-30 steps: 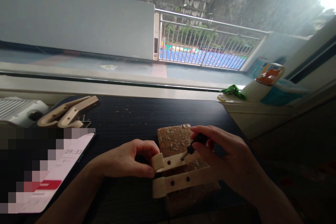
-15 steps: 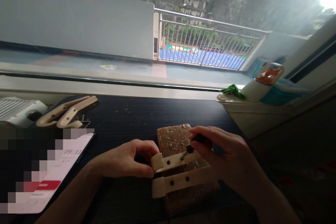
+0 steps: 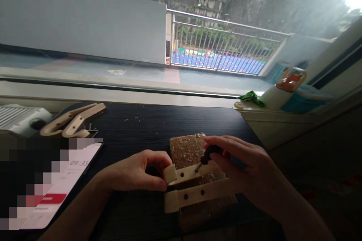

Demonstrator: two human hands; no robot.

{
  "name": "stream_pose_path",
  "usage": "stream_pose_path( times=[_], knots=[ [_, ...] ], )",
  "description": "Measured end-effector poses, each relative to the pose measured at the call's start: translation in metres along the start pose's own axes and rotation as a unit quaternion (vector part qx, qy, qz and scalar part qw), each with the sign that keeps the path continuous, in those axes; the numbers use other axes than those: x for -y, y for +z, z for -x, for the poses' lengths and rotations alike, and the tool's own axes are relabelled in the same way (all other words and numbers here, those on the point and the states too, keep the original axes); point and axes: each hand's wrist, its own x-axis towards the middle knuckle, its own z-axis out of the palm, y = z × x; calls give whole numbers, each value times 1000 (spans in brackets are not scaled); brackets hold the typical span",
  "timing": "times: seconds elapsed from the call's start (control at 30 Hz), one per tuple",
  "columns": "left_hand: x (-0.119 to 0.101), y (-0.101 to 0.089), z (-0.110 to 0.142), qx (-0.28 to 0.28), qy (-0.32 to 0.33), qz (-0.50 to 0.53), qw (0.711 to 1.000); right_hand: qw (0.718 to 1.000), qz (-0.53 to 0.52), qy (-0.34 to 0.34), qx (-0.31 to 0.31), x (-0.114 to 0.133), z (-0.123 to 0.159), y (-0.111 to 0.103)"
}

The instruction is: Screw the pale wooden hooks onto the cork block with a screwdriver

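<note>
While the left hand (image 3: 141,171) pinches the curved end of a pale wooden piece (image 3: 189,173) lying across a brown textured block (image 3: 188,150), the right hand's (image 3: 240,158) fingers grip a black-handled screwdriver (image 3: 210,154).

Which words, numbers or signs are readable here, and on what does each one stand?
"09:35", on the lit screen at left.
Smaller lines on that screen: too blurred to read.
Yellow-marked floor sign outside: marks too small to read.
Colourful wall beyond the railing: no readable text.
</note>
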Motion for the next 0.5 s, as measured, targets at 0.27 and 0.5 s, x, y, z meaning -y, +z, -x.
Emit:
stream_pose_path(
  times=[0.27,0.5],
  knots=[
    [-1,0,0,-3,-6,2,1000,999,11,17,-36,-2,-2,4],
    [-3,1,1,-1,-7,-4,1000,1000,5,3,-13,5,-3,-4]
  ],
)
